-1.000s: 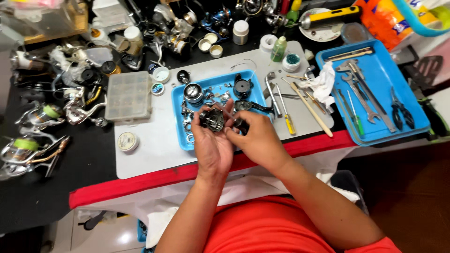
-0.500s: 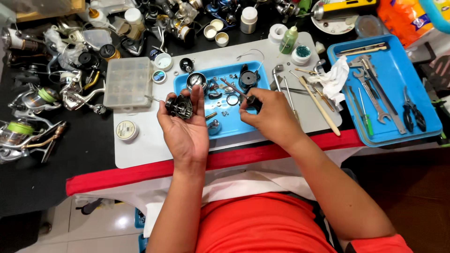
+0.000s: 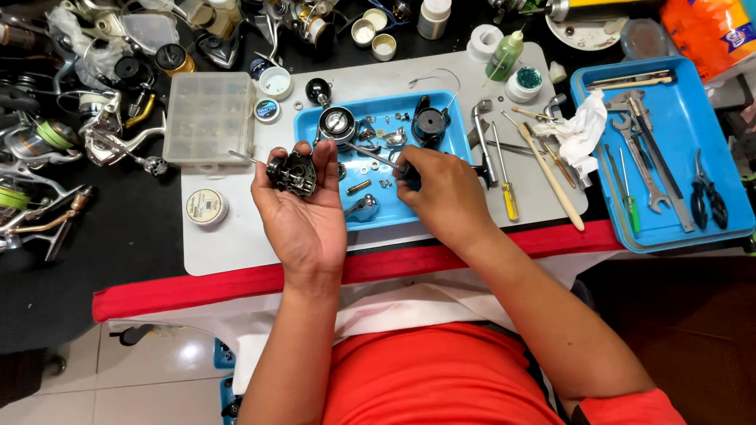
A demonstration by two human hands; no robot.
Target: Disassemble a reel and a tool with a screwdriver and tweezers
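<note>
The dark reel body [image 3: 292, 172], left of centre frame, sits cupped in the left hand [image 3: 303, 206], lifted away from the right hand [image 3: 437, 189], which has dropped to the small blue tray [image 3: 315, 126], fingers pinched on a thin tool. Two blue trays, two hands, one clear box [image 3: 209, 118].

Upper right corner of the frame: an orange plastic package [image 3: 709, 35] with a blue-and-white printed patch, lying behind the right blue tray. Left of centre, on the grey mat: a round flat tin [image 3: 206, 208] with a cream label printed in dark lettering. Upper centre-left: a small round container [image 3: 268, 110] with a blue-and-white label on its lid, just right of the clear compartment box [image 3: 209, 118]. No screens or signs appear.
</note>
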